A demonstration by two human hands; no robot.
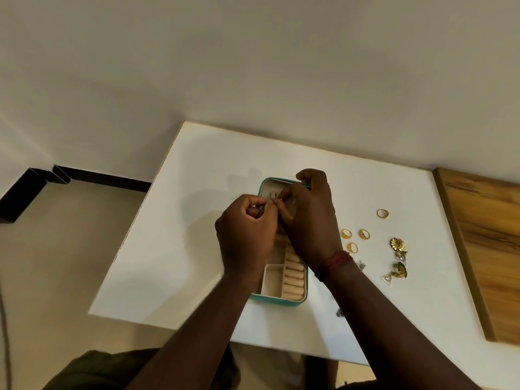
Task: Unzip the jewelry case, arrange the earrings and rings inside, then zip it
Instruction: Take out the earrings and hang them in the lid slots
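A teal jewelry case (298, 301) lies open on the white table (197, 249), its lid propped up at the far end. The beige inside shows compartments and ring rolls (294, 280). My left hand (244, 235) and my right hand (312, 218) meet over the lid, both pinching a small silver earring (262, 208) between the fingertips. Several gold rings (346, 233) lie on the table to the right of the case. Gold and green earrings (397, 244) and triangular ones (387, 278) lie further right. My hands hide the middle of the case.
A wooden board (484, 243) borders the table on the right. A small dark earring (339, 313) lies near my right forearm. The table's left edge drops to a beige floor (56, 263). The wall runs behind the table.
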